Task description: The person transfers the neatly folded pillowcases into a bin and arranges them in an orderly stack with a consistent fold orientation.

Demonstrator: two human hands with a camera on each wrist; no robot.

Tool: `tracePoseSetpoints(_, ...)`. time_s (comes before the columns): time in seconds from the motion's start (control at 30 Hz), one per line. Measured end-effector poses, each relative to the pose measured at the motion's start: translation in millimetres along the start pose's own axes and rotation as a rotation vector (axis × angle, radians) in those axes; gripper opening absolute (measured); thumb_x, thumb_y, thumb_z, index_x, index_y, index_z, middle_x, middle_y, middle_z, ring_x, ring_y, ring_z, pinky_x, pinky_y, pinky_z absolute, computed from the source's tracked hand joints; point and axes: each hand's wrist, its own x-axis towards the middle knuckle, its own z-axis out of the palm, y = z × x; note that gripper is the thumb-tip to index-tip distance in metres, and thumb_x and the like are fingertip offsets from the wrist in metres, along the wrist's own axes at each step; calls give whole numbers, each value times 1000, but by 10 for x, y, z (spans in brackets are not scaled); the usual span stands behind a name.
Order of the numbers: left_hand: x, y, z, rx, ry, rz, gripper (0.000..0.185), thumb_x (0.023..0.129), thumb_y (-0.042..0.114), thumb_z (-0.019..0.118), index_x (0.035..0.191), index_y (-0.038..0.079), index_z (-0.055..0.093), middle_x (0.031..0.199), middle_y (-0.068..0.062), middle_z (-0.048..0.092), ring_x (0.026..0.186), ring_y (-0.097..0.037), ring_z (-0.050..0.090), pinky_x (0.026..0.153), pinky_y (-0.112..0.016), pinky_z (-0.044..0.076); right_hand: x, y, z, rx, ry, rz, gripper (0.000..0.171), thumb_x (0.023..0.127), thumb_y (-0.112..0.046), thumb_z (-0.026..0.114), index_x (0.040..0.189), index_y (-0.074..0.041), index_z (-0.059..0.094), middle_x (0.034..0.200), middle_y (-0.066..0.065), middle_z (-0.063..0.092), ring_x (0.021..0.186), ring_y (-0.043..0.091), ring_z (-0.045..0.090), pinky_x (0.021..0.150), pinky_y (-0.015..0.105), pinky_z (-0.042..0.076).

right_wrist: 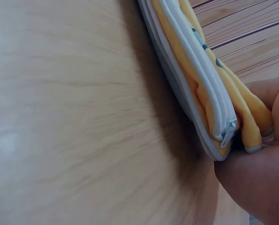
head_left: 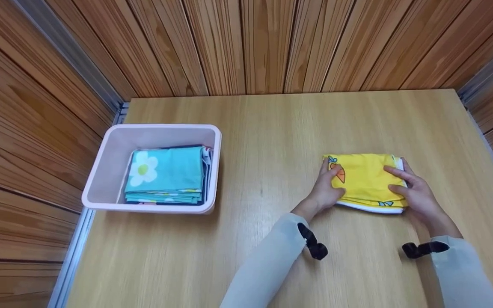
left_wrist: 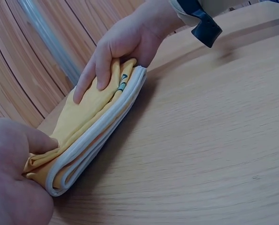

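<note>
Lying folded flat: yellow cloth (head_left: 368,179), white edging, carrot print.

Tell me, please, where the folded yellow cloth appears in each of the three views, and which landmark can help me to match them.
Head view: the folded yellow cloth lies right of centre on the table, between both hands.
Left wrist view: the cloth runs diagonally through the left half, its white edge facing the camera.
Right wrist view: the cloth is at the upper right, seen edge-on.
Shared landmark: the cloth's white layered edge, resting on the light wooden table.
</note>
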Motion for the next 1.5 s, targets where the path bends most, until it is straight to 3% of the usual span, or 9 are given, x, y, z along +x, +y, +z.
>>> tracePoseSetpoints(0.3,-26,11,-29,16,-5,17,71,88,-11,67,152,13,49,171,4,9,155,-18,13,121,-25,17,-17,-36,14,1,-5,9,56,104,-3,51,158,-4,33,167,-4,-21,151,18,-24,121,27,-8)
tracePoseSetpoints(0.43,-44,25,-47,23,-8,38,70,88,-10,66,152,10,48,171,1,8,155,-20,13,122,-26,17,-34,-61,22,37,-9,-11,56,104,-1,52,157,-3,33,168,-3,-21,151,16,-24,121,21,-4)
tracePoseSetpoints(0.7,-70,64,-64,12,-17,12,70,89,-9,65,153,12,47,171,4,7,156,-17,9,123,-27,14,-60,-101,28,23,-5,-5,57,104,-4,52,158,-6,33,167,-5,-21,151,15,-24,121,23,-6)
tracePoseSetpoints(1.07,-97,100,-130,75,-27,9,70,93,-6,63,156,15,42,171,9,1,156,-15,8,123,-27,14,-61,-173,55,70,-15,-49,55,105,0,49,158,-4,34,168,-6,-20,150,11,-24,120,20,-6)
tracePoseSetpoints(1.27,-106,129,-195,71,-32,50,70,93,-7,62,156,13,41,171,7,0,156,-15,5,123,-27,13,-49,-243,89,76,13,-40,56,104,1,50,158,-7,35,168,-9,-19,151,9,-23,120,20,-5)
tracePoseSetpoints(1.5,-156,197,-260,76,-40,118,71,93,-8,62,157,9,38,172,5,-2,156,-17,3,122,-26,14,-82,-322,121,234,6,-91,56,102,8,50,156,-3,38,169,-7,-18,151,11,-22,119,19,12)
